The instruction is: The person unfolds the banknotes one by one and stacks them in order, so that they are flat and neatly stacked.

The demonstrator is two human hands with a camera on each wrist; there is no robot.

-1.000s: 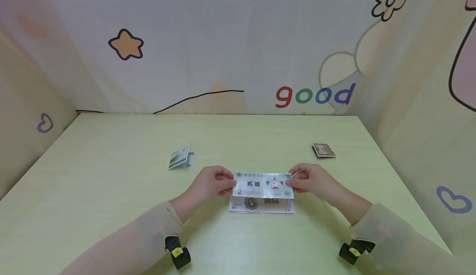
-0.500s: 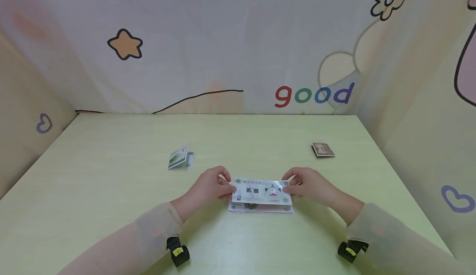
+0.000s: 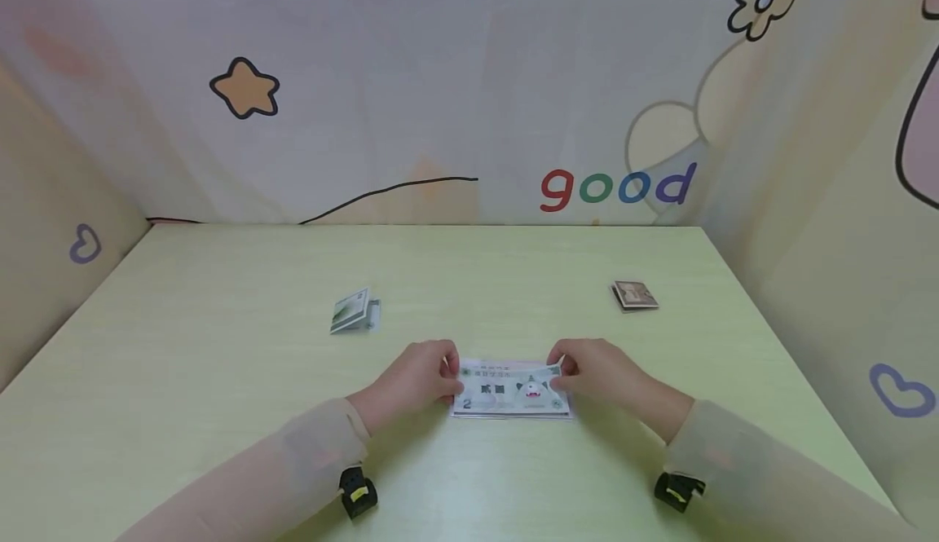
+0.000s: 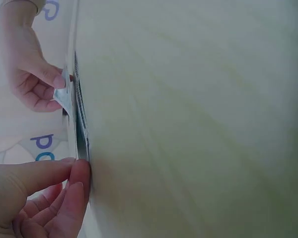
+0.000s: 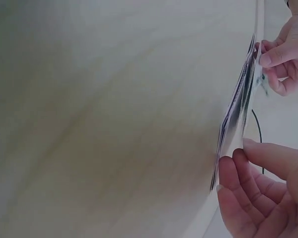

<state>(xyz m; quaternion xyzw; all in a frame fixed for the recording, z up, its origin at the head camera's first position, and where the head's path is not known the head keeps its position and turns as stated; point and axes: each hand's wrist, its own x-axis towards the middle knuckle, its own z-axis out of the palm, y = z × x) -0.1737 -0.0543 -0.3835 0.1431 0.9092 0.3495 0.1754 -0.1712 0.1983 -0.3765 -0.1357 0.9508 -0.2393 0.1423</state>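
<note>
A pale play banknote (image 3: 506, 389) marked 2 lies level at the front middle of the table, over a thin stack of other notes whose near edge (image 3: 511, 417) just shows below it. My left hand (image 3: 411, 381) pinches its left end between thumb and fingers. At the right end, my right hand (image 3: 605, 376) pinches it the same way. Seen from the right wrist, a narrow gap parts the top note from the stack (image 5: 232, 116) at the near end. The left wrist view shows the left thumb and fingertips (image 4: 79, 171) gripping right at the stack's edge.
A folded green note (image 3: 352, 311) stands on the table (image 3: 220, 363) at the back left, and a folded brown note (image 3: 635, 295) at the back right. Printed cloth walls (image 3: 367, 102) enclose the table's back and sides.
Both hands have lowered the note marked 2 toward me and down over the stack, which it now nearly covers. The right hand has also shifted slightly left. The two folded notes stay put.
</note>
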